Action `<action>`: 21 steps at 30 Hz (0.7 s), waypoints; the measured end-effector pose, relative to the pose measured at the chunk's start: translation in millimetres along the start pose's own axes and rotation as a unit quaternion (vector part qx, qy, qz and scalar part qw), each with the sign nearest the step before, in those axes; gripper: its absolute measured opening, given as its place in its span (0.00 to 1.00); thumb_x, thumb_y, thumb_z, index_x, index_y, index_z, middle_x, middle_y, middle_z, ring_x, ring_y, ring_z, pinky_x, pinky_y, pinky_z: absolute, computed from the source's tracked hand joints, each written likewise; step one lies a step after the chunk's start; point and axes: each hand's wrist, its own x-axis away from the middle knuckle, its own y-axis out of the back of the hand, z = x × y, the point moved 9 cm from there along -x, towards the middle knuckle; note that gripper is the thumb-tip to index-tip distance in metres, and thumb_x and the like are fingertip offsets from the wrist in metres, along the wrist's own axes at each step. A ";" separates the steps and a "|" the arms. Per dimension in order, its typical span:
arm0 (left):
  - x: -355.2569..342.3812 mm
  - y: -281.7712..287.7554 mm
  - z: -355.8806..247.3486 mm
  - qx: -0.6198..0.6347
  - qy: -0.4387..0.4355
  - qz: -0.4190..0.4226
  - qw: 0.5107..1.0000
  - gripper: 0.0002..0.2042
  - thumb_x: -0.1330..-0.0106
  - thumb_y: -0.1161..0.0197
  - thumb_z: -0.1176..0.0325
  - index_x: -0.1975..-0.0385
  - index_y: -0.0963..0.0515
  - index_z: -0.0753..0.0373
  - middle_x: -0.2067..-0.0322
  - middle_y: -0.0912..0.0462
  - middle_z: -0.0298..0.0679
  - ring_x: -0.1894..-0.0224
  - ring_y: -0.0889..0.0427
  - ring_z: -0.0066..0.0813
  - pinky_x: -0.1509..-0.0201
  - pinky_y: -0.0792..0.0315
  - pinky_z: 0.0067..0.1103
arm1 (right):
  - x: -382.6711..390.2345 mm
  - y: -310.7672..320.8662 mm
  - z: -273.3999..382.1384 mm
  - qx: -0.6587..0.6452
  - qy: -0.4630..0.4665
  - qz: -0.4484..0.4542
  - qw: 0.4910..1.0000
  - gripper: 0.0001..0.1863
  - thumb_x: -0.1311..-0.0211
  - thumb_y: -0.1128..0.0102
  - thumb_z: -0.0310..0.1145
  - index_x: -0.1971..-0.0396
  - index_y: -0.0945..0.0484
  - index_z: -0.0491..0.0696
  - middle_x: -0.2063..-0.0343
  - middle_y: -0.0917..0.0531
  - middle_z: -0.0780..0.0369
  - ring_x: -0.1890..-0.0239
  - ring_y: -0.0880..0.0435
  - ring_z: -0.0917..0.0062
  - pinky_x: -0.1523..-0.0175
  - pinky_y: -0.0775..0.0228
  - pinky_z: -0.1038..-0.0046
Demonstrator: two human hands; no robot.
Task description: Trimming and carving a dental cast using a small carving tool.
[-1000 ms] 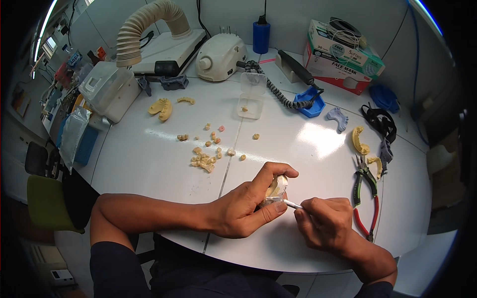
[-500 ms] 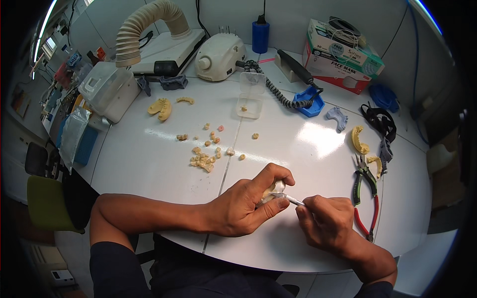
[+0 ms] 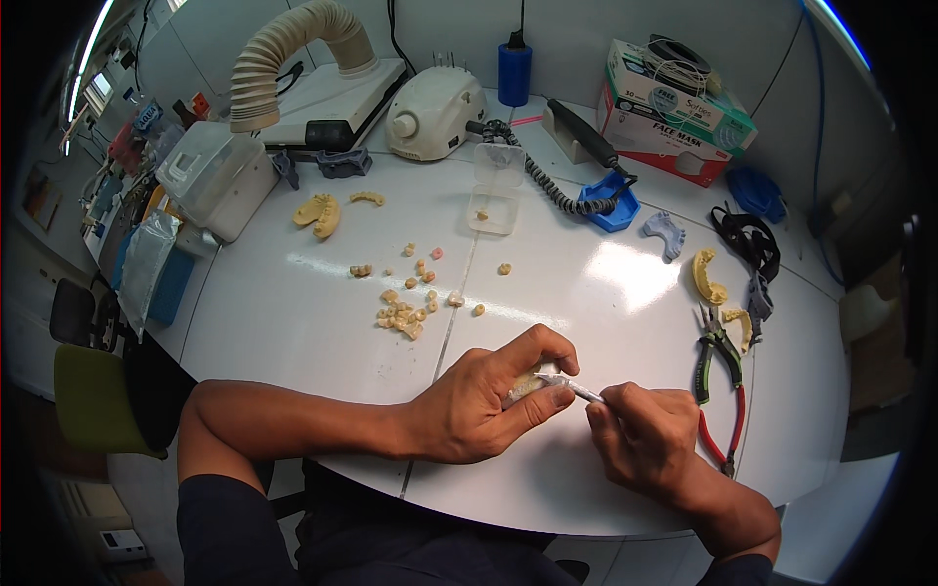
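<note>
My left hand (image 3: 484, 400) is closed around a small pale yellow and whitish piece (image 3: 524, 385), mostly hidden by the fingers, perhaps a dental cast. Between thumb and fingers, my right hand (image 3: 650, 435) grips a slim silver craft knife (image 3: 578, 389). Its thin tip reaches over the piece, between my left thumb and forefinger; whether it touches cannot be made out. Beyond my left hand lies a loose heap of cream-coloured dental crowns (image 3: 399, 317), with a single crown (image 3: 478, 310) closest to my knuckles.
Pliers (image 3: 718, 371) with red and green handles lie right of my right hand. Yellow dental casts (image 3: 705, 276) and a grey-blue one (image 3: 664, 234) lie beyond them. Farther back are a small clear box (image 3: 491, 210), a white control unit (image 3: 435, 112), a black handpiece (image 3: 581, 132) and a ribbed hose (image 3: 283, 54).
The knife's tip has shifted slightly up and left over the piece, which shows at a different tilt between my left fingers. Both hands stay almost in place.
</note>
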 end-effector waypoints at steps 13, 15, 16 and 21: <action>-0.9 -0.8 3.4 0.023 0.054 0.064 0.996 0.36 0.27 0.30 0.65 0.25 0.45 0.61 0.66 0.26 0.29 0.68 0.29 0.12 0.63 0.33 0.14 | 2.7 1.4 -4.6 -0.005 -0.027 -0.007 1.000 0.08 0.39 0.28 0.25 0.73 0.22 0.45 0.87 0.23 0.64 0.90 0.24 0.72 0.82 0.35 0.71; -0.7 -0.4 7.1 0.081 0.066 0.077 0.991 0.47 0.28 0.29 0.68 0.20 0.59 0.61 0.63 0.27 0.29 0.68 0.29 0.12 0.63 0.32 0.14 | 2.4 -0.6 -7.7 -0.002 -0.037 -0.008 0.999 0.08 0.39 0.28 0.25 0.73 0.22 0.45 0.87 0.23 0.64 0.90 0.24 0.72 0.82 0.34 0.70; -1.8 -1.2 8.7 0.080 0.054 0.090 0.991 0.50 0.28 0.29 0.69 0.19 0.64 0.61 0.63 0.27 0.30 0.67 0.29 0.12 0.61 0.31 0.13 | 2.6 1.3 -5.7 -0.004 -0.022 -0.021 1.000 0.08 0.38 0.29 0.25 0.72 0.22 0.45 0.87 0.23 0.64 0.90 0.24 0.72 0.82 0.34 0.70; 1.2 6.5 10.2 0.082 0.039 0.090 0.992 0.48 0.28 0.32 0.69 0.19 0.63 0.62 0.60 0.25 0.33 0.63 0.27 0.16 0.56 0.28 0.17 | -2.2 -19.0 -14.4 -0.009 -0.046 0.052 0.998 0.06 0.37 0.31 0.25 0.71 0.21 0.44 0.87 0.23 0.63 0.90 0.24 0.71 0.81 0.34 0.70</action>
